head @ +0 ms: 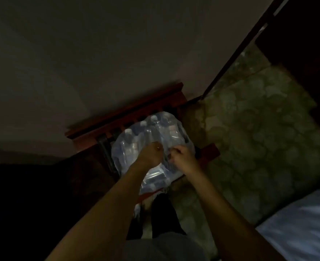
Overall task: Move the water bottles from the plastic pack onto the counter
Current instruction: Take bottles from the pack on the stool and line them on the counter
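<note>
A clear plastic pack [129, 147] of several water bottles rests on a dark red wooden stand [125, 117] against the wall, in dim light. White bottle caps [128, 131] show through the wrap at the far side. My left hand [151, 153] and my right hand [181, 157] sit close together on top of the pack, each with fingers pinched on the plastic wrap. The bottles under my hands are hidden. The counter is a dark surface [23, 185] at the left, hard to make out.
A pale wall [99, 53] fills the upper view. Patterned green carpet [259, 138] spreads to the right. A white bed corner [306, 223] lies at lower right. My dark-trousered legs [161, 217] stand below the stand.
</note>
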